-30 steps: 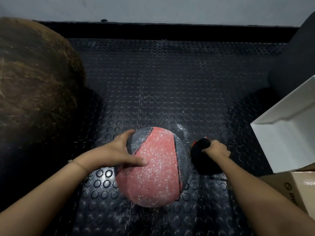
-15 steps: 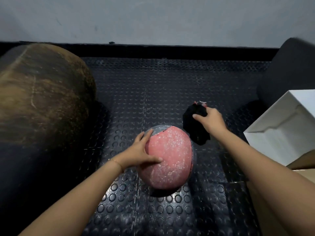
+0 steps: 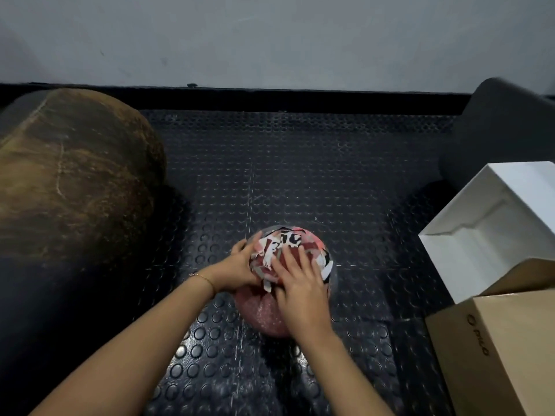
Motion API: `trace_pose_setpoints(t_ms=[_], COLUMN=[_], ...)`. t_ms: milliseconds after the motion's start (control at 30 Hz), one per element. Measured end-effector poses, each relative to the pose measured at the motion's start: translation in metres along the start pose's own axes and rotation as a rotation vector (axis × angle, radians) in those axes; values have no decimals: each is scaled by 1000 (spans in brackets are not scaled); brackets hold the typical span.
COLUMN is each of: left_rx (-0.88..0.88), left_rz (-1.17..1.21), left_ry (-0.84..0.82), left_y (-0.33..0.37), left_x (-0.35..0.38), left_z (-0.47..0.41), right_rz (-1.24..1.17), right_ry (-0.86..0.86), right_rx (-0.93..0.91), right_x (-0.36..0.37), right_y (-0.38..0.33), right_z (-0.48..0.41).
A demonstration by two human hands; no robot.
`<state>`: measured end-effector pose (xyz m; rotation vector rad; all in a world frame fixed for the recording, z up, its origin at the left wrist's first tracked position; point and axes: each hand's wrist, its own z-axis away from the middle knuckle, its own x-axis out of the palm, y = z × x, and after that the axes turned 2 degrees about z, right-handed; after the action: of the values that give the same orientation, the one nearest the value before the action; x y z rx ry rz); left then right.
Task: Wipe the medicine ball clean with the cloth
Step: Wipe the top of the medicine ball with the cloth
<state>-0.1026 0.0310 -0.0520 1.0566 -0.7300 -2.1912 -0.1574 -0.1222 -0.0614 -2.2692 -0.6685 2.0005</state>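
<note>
A red and grey medicine ball (image 3: 260, 314), speckled with white dust, sits on the black studded floor mat (image 3: 300, 181). A cloth (image 3: 288, 246) patterned in red, white and black is spread over the ball's top. My right hand (image 3: 300, 283) lies flat on the cloth with fingers apart, pressing it onto the ball. My left hand (image 3: 240, 267) grips the ball's left side at the cloth's edge. Most of the ball's upper half is hidden under the cloth and hands.
A large worn brown ball (image 3: 69, 181) stands at the left. A white box (image 3: 492, 229) and a brown cardboard box (image 3: 498, 352) sit at the right, with a dark grey rounded object (image 3: 504, 133) behind them. A grey wall (image 3: 270, 40) closes the far side.
My right hand has carried the cloth from beside the ball up onto its top, where it now lies unfolded and shows its pattern. My left hand stays on the ball's left side.
</note>
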Motion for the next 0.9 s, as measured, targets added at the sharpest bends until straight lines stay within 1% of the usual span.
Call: trace_pose_setpoints(t_ms=[33, 67, 100, 167, 233, 267, 333, 400, 467, 500, 567, 667, 700, 767, 833, 900], left_rx=[2, 5, 5, 11, 20, 29, 46, 75, 89, 92, 92, 91, 97, 89, 79, 81], left_rz=[7, 14, 18, 26, 39, 46, 59, 92, 156, 182, 219, 244, 254, 268, 270, 292], left_ry=[-5, -4, 1, 3, 4, 7, 2, 2, 8, 11, 15, 14, 19, 36, 42, 41], left_y=[-3, -7, -10, -12, -12, -12, -16, -27, -41, -48, -58, -63, -63, -62, -65, -67], left_x=[1, 2, 4, 8, 9, 7, 3, -1, -2, -1, 0, 1, 2, 3, 3, 2], left_z=[-1, -2, -3, -3, -4, -6, -10, -11, -11, -9, -5, 1, 3, 3, 0, -3], right_rz=[-9, -44, -83, -173, -287, -269, -189, -167, -172, -193, -265, -401, -412, -333, -307, -277], right_ry=[4, -49, -107, -250, -270, -249, -148, -55, -35, -48, -117, -276, -309, -290, -169, -80], right_rx=[-17, -20, 25, 227, 432, 464, 379, 205, 100, 109, 236, 518, 558, 507, 340, 167], right_x=[-2, -4, -6, -11, -16, -16, -11, -13, -12, -14, -10, -7, -3, 1, 2, 3], right_y=[0, 3, 7, 18, 27, 26, 15, -5, -13, -13, -2, 29, 33, 27, 11, -1], right_z=[-7, -22, -41, -84, -111, -109, -77, -28, -2, -6, -44, -113, -123, -122, -101, -63])
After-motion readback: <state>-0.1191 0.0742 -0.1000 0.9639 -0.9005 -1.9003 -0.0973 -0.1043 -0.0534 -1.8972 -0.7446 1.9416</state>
